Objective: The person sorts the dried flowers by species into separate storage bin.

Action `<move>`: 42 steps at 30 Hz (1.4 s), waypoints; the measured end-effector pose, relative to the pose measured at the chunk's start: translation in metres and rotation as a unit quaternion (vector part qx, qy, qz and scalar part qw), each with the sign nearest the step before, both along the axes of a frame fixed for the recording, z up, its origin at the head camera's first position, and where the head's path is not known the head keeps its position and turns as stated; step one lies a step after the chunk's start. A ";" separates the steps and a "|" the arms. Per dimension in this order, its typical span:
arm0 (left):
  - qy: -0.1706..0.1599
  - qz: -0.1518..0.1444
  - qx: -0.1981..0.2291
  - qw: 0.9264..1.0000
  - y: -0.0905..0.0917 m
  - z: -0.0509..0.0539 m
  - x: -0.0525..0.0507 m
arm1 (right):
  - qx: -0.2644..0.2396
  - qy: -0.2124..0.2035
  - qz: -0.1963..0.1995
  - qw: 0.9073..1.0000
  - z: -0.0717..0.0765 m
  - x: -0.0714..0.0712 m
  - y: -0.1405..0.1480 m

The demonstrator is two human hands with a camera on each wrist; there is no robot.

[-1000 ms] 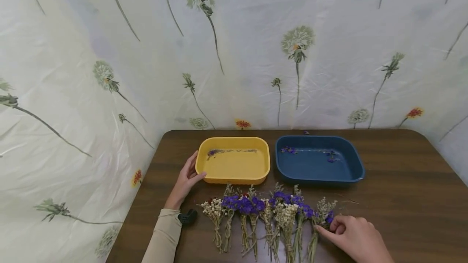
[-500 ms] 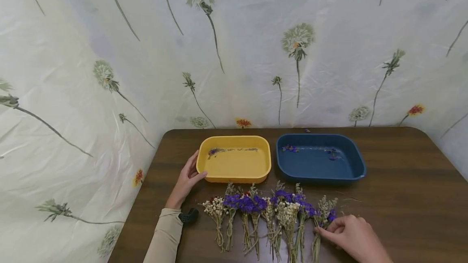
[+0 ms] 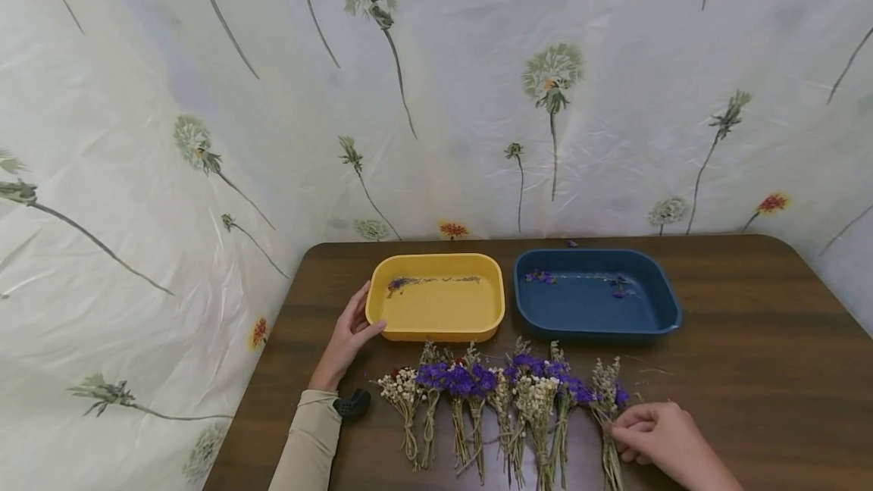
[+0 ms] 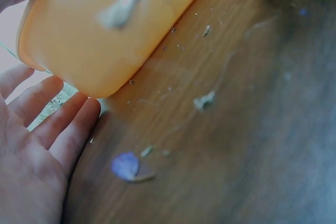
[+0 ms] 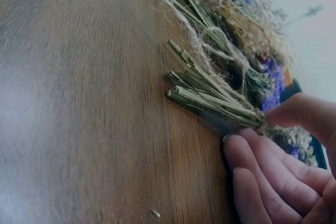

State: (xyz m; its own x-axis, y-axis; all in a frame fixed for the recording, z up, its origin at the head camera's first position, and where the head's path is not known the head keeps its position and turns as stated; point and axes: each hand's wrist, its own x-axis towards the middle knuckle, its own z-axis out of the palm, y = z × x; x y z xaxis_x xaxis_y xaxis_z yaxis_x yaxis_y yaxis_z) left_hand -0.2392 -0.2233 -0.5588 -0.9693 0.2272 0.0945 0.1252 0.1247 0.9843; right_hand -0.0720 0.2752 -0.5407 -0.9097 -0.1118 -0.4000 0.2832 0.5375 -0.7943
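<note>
Head view: right hand [image 3: 656, 434] pinches the rightmost bouquet [image 3: 604, 389]; left hand [image 3: 348, 338] rests spread against the yellow tray [image 3: 443, 313].

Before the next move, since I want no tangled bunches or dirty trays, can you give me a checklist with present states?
1. Right hand holding the rightmost bunch: ok, pinched between thumb and fingers.
2. Left hand at the yellow tray: ok, thumb at its rim.
3. Yellow tray clean: not ok, dried bits inside.
4. Blue tray clean: not ok, purple bits inside.
5. Rightmost bunch untangled from its neighbour: cannot tell, they sit too close.
</note>
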 end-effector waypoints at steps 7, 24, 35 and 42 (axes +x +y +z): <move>0.001 0.003 -0.004 1.000 -0.001 -0.002 -0.001 | -0.008 0.042 0.008 0.999 0.005 0.002 0.003; -0.005 0.014 -0.006 1.000 0.000 -0.002 -0.001 | -0.099 0.143 -0.018 0.985 0.015 0.001 -0.003; -0.006 0.008 -0.007 1.000 0.001 0.000 -0.002 | -0.155 0.131 -0.014 0.979 0.015 -0.005 -0.001; -0.004 0.009 -0.010 1.000 0.000 -0.001 -0.003 | -0.135 0.127 -0.043 0.982 0.024 -0.008 -0.014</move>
